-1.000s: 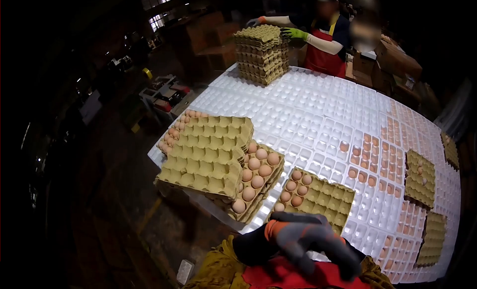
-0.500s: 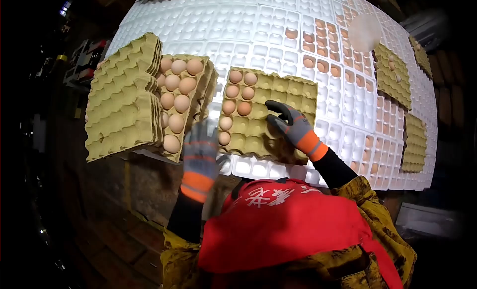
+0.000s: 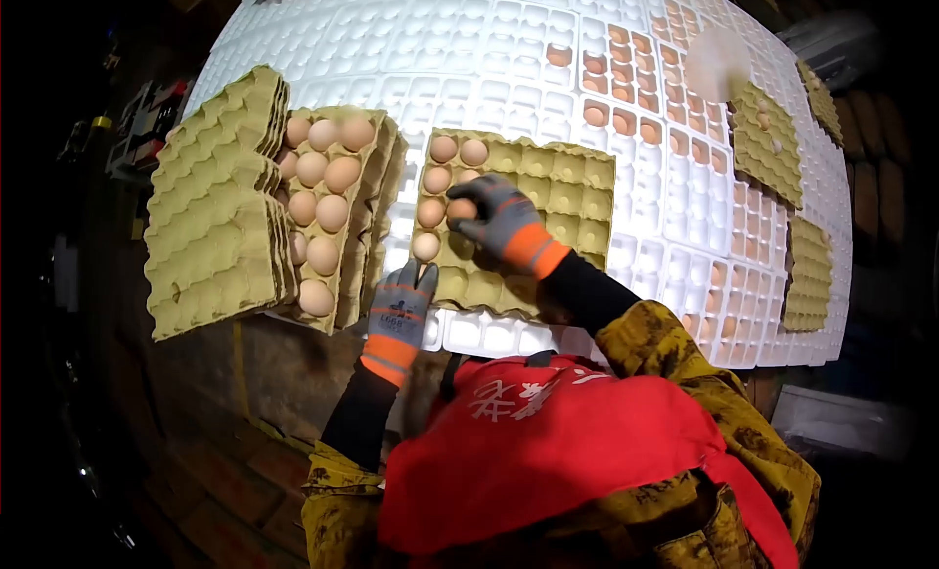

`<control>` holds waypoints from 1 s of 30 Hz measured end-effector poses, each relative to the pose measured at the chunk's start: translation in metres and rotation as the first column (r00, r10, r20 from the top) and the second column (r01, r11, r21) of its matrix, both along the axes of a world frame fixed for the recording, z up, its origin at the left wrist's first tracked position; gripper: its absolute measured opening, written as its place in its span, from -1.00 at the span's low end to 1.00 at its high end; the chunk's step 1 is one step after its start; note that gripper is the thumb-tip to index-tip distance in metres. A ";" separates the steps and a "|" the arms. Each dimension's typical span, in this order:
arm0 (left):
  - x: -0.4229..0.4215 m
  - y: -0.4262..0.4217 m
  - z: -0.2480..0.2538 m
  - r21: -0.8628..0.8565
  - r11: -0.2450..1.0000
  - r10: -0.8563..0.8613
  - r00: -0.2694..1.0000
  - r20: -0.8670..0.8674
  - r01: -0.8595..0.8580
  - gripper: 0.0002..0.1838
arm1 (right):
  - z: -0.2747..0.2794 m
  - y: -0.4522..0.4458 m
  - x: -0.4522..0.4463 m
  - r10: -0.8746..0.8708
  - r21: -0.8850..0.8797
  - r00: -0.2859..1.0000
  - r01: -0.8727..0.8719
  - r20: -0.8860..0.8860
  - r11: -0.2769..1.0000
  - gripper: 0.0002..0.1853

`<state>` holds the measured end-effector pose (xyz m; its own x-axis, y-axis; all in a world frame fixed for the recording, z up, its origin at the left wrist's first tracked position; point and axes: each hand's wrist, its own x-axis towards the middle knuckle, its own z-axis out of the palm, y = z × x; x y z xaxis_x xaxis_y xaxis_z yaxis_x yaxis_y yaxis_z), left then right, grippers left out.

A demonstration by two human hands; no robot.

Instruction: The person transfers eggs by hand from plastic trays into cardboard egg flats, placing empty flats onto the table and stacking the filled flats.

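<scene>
Pinching a brown egg between thumb and fingers, the right hand in the head view is over the second column from the left of a cardboard tray. The left hand is at the tray's near-left corner, fingertips by a partly hidden egg; whether they grip it, I cannot tell.
</scene>
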<state>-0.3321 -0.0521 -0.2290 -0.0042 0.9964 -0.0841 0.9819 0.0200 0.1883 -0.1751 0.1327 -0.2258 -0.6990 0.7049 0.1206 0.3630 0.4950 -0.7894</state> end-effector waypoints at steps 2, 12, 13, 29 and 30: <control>-0.012 -0.004 0.002 0.152 0.988 -0.049 0.985 0.163 0.024 -0.51 | 0.006 0.018 0.022 -0.300 -0.763 0.879 -0.105 -0.371 0.637 -0.65; 0.023 0.002 0.035 -0.153 0.851 0.223 0.082 0.971 -0.503 -0.67 | 0.012 0.043 -0.014 -0.050 0.229 0.895 -0.060 0.444 0.972 -0.53; 0.021 0.007 0.036 -0.239 0.845 0.246 -0.048 0.968 -0.479 -0.69 | 0.014 0.047 -0.008 -0.039 0.048 0.963 0.027 0.268 0.998 -0.52; -0.001 0.054 0.028 0.277 0.959 -0.007 0.975 0.224 -0.057 -0.58 | 0.030 0.096 0.006 -0.097 -0.091 0.990 0.107 0.104 0.990 -0.51; 0.003 0.049 0.034 0.174 0.969 0.106 0.933 0.345 -0.174 -0.57 | 0.022 0.097 0.024 -0.215 -0.290 0.967 0.170 -0.132 0.942 -0.47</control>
<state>-0.3295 -0.0029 -0.1947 -0.1510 0.9840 0.0946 0.8529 0.0813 0.5158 -0.1507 0.2296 -0.2038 -0.5338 0.8456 0.0025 0.2877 0.1844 -0.9398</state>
